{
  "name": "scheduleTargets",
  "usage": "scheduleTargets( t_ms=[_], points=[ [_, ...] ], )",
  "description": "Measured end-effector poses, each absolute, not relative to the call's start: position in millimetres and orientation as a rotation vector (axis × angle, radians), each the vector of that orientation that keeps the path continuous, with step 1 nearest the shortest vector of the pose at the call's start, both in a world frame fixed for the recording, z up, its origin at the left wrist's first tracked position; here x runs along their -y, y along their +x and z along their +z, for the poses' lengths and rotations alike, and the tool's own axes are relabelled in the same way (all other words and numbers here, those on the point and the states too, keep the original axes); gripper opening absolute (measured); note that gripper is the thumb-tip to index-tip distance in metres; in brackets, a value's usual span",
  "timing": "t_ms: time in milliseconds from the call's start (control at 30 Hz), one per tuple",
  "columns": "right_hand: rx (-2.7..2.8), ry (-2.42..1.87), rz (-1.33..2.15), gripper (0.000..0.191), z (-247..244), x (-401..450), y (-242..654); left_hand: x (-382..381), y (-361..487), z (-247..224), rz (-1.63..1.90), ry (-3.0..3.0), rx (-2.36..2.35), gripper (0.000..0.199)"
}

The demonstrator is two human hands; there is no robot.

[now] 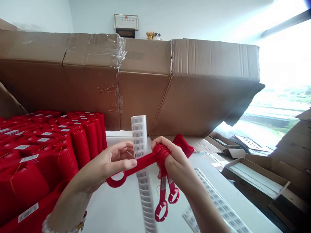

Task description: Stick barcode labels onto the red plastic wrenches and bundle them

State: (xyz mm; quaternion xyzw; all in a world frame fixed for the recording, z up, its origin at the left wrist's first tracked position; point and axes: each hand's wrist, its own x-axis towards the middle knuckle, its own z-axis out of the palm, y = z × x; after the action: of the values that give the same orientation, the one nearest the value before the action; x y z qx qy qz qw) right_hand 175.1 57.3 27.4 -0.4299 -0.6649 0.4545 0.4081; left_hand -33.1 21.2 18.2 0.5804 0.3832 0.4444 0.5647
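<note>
My left hand (109, 161) grips the bar of a red plastic tool (143, 163) with ring-shaped ends, its thumb lying across the bar. My right hand (167, 155) is closed around the tool's ribbed red hub, and several red arms with rings (162, 197) hang below it. A strip of barcode labels (139, 136) rises behind the left fingers and continues down to the table. Whether the left hand also pinches the strip is hidden.
Stacked red ribbed plastic items with barcode labels (48, 152) fill the left side. A large taped cardboard box (145, 84) stands behind the white table (114, 213). A barcode label sheet (216, 207) lies under my right forearm. Open cardboard trays (255, 174) sit at the right.
</note>
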Motion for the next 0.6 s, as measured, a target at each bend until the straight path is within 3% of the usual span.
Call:
scheduleTargets(
  t_ms=[233, 400, 600],
  points=[
    [1.692, -1.080, 1.054, 0.017, 24, -59, 173, -20, -35, 21, 1.028, 1.340, -1.040, 0.046],
    [1.770, -1.021, 1.177, 0.016, 24, -64, 179, -21, -34, 22, 1.058, 1.318, -1.156, 0.034],
    [1.935, -0.912, 1.392, 0.019, 31, -69, 194, -22, -41, 23, 0.960, 1.363, -1.158, 0.040]
  ],
)
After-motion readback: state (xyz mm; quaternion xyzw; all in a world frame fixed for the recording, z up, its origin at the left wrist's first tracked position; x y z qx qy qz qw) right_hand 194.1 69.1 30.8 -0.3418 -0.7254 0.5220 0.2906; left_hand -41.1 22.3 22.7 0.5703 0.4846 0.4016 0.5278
